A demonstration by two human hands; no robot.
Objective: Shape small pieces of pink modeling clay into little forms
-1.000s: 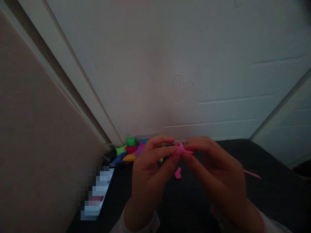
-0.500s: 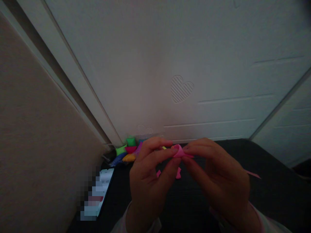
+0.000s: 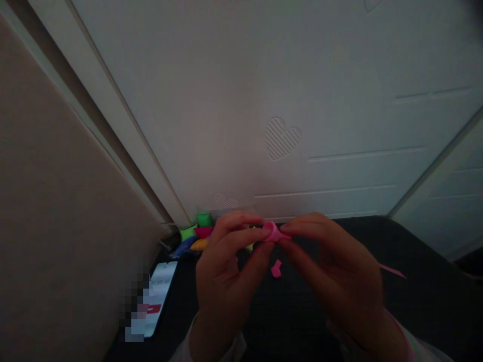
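Observation:
A small pink piece [image 3: 272, 232], curled into a loop with a flat tail on its right, is held up between both hands above the dark table. My left hand [image 3: 231, 266] pinches the looped end between thumb and fingers. On the other side, the thumb and fingers of my right hand [image 3: 335, 266] close on the tail. Another small pink piece [image 3: 276, 269] lies on the table below and between the hands. A thin pink strip [image 3: 392, 271] shows on the table to the right, partly behind my right hand.
Colourful packets [image 3: 199, 244] in green, blue, orange and red lie at the table's back left. A lit phone [image 3: 160, 291] rests near the left edge. Behind the dark table [image 3: 298, 322] rises a white panel [image 3: 211, 125] with embossed hearts.
Both hands have shifted slightly left with the pink piece, whose loop now looks more open toward the camera. The left hand now covers a pink bit seen on the table before.

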